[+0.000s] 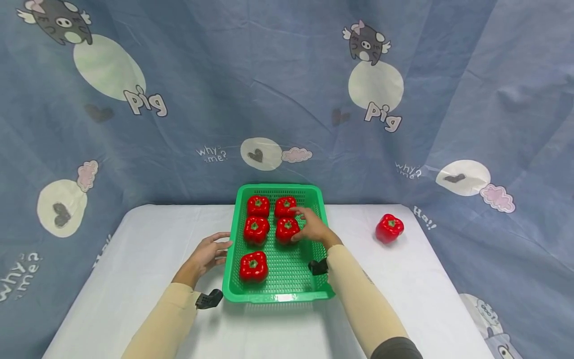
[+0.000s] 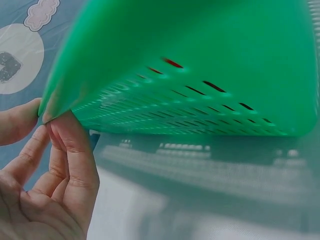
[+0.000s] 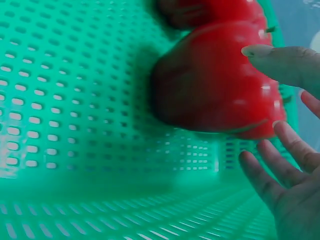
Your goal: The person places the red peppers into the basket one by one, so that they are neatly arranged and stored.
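A green perforated plastic basket (image 1: 293,293) holds several red bell peppers, among them one bell pepper (image 1: 253,267) at its near left. My left hand (image 1: 207,255) is at the basket's left side; in the left wrist view its thumb and fingers pinch the rim (image 2: 62,95). Inside the basket, my right hand (image 1: 314,230) is beside the right-hand bell pepper (image 1: 286,231). Its thumb and fingers are spread about that bell pepper (image 3: 215,80) in the right wrist view, without closing round it. Whether the fingertips touch it, I cannot tell.
Another red bell pepper (image 1: 389,229) lies on the white table (image 1: 358,284), right of the basket. A blue printed cloth (image 1: 287,99) hangs behind the table. Black wrist mounts (image 1: 209,299) sit on both forearms.
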A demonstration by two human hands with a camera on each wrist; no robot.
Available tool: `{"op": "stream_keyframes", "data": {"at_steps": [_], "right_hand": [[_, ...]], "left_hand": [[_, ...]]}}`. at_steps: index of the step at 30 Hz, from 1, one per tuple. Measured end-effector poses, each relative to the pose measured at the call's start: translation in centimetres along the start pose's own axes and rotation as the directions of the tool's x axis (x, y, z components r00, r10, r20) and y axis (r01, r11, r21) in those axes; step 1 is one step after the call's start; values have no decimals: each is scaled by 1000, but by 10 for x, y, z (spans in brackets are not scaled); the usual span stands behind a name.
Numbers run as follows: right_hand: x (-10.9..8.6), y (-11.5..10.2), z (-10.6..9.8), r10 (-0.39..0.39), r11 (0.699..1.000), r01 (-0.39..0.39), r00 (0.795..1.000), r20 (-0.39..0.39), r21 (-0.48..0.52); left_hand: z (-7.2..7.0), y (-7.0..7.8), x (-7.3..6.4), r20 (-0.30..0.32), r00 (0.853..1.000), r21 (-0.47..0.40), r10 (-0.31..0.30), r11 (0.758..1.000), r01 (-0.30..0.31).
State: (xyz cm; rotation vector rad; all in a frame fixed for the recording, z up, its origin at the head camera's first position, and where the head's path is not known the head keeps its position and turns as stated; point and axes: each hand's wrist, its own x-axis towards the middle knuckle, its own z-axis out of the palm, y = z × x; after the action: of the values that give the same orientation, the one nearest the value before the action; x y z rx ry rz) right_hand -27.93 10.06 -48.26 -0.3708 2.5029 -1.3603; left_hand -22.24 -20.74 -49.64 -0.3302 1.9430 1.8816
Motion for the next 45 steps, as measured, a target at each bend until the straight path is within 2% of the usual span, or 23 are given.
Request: {"op": "stream_keyframes", "data": {"at_steps": [5, 13, 21, 27, 31, 37, 45], "right_hand": [[-14, -2, -13, -11, 996, 11, 1000, 9, 94], [-32, 1, -34, -17, 983, 15, 1000, 12, 181], [-47, 15, -59, -6, 981, 20, 997, -74, 195], [-62, 32, -84, 43, 992, -24, 988, -150, 122], [-74, 47, -101, 84, 996, -80, 970, -226, 29], [-86, 65, -121, 134, 983, -169, 933, -334, -77], [-96, 81, -142, 206, 958, -266, 901, -382, -111]], "left_hand": [[1, 0, 1, -5, 1000, 28, 0, 1000, 0], [1, 2, 1, -2, 1000, 59, 2, 998, -2], [-1, 4, 0, -3, 1000, 77, 5, 997, -5], [0, 3, 1, -4, 1000, 89, 1, 996, -1], [0, 4, 2, 1, 1000, 94, 6, 996, -6], [-2, 3, 2, 6, 1000, 83, 24, 996, -24], [0, 3, 1, -2, 1000, 98, 19, 995, -18]]}}
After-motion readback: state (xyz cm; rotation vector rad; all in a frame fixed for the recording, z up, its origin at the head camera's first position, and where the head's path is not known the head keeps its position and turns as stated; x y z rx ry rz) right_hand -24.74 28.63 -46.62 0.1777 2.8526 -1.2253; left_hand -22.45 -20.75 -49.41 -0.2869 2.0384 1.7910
